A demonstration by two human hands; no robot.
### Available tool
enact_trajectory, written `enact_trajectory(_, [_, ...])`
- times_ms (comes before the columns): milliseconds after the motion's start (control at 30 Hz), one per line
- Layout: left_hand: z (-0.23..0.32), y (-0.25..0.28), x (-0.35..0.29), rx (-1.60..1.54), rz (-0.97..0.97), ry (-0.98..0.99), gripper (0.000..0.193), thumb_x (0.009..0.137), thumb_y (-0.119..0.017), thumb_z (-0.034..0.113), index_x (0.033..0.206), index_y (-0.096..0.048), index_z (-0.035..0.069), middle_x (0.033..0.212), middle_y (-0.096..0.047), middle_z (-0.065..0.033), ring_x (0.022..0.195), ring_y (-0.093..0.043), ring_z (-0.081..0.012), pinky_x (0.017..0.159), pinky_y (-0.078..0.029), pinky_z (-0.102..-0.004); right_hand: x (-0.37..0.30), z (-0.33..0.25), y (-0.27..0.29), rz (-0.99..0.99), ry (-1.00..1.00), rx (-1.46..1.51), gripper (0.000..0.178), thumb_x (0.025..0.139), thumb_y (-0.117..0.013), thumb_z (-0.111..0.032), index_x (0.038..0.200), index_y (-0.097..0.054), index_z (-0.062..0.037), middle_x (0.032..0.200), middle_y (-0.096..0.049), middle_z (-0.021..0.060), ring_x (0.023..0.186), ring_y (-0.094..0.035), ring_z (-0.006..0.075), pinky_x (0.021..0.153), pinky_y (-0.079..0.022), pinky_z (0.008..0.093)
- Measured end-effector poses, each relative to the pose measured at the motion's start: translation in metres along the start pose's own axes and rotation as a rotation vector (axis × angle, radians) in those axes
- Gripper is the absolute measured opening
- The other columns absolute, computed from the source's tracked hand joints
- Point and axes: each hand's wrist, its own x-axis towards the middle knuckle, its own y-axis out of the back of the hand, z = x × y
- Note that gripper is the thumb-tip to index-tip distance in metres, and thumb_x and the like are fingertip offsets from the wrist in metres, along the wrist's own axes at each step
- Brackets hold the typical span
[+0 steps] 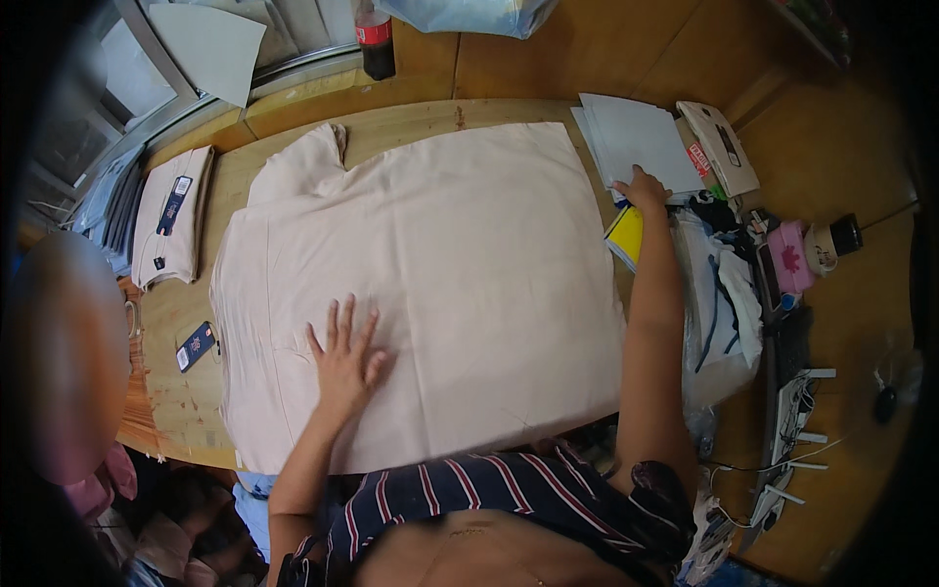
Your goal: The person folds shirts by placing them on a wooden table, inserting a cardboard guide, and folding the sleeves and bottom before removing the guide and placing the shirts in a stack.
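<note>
A pale pink folded-sleeve garment (489, 264), probably a shirt, lies spread across the wooden table in front of me. My left hand (347, 364) rests flat on its left half, fingers spread. My right arm stretches to the far right, where my right hand (643, 190) touches the near edge of a stack of white sheets (631, 137). Its fingers look apart, though partly bent, and no held thing shows in them. Just below that hand is a yellow-and-white packet or booklet (626, 238) beside the garment's right edge.
Folded pink garments (173, 230) with a dark tag lie at left, beside a blue-grey pile (115, 210). A loose dark tag (196, 346) is nearer. Another folded garment (719, 147), a pink box (790, 256) and plastic-wrapped cloth (729, 303) line the right. A dark drink bottle (375, 44) stands behind.
</note>
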Motion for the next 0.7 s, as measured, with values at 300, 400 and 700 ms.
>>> enact_trajectory(300, [0.021, -0.006, -0.08, -0.095, -0.1, 0.137, 0.053, 0.079, -0.047, 0.036, 0.128, -0.033, 0.018, 0.137, -0.02, -0.0097, 0.127, -0.014, -0.0288, 0.097, -0.003, -0.0571, -0.001, 0.013, 0.015, 0.284, 0.227, -0.267, 0.024, 0.082, -0.041, -0.018, 0.094, -0.057, -0.0058, 0.094, -0.058, 0.0173, 0.084, -0.057, 0.0343, 0.068, -0.046, 0.0418])
enact_trajectory(400, [-0.017, 0.001, -0.102, 0.023, -0.032, 0.371, 0.053, 0.08, -0.045, 0.035, 0.128, -0.032, 0.018, 0.137, -0.021, -0.0087, 0.127, -0.015, -0.0282, 0.097, -0.005, -0.057, -0.068, -0.006, 0.04, 0.644, 0.274, -0.036, 0.025, 0.085, -0.037, -0.019, 0.092, -0.057, -0.0052, 0.077, -0.06, 0.0183, 0.072, -0.058, 0.0341, 0.062, -0.045, 0.0436])
enact_trajectory(700, [-0.119, -0.005, -0.187, -0.059, 0.417, 0.669, 0.047, 0.084, -0.042, 0.03, 0.127, -0.033, 0.014, 0.129, -0.034, -0.0114, 0.118, -0.03, -0.0294, 0.096, -0.022, -0.0459, -0.283, -0.041, 0.033, 0.028, 0.675, 1.567, 0.025, 0.084, -0.05, -0.013, 0.107, -0.047, -0.0027, 0.087, -0.055, 0.0053, 0.07, -0.052, 0.0119, 0.052, -0.047, 0.0244])
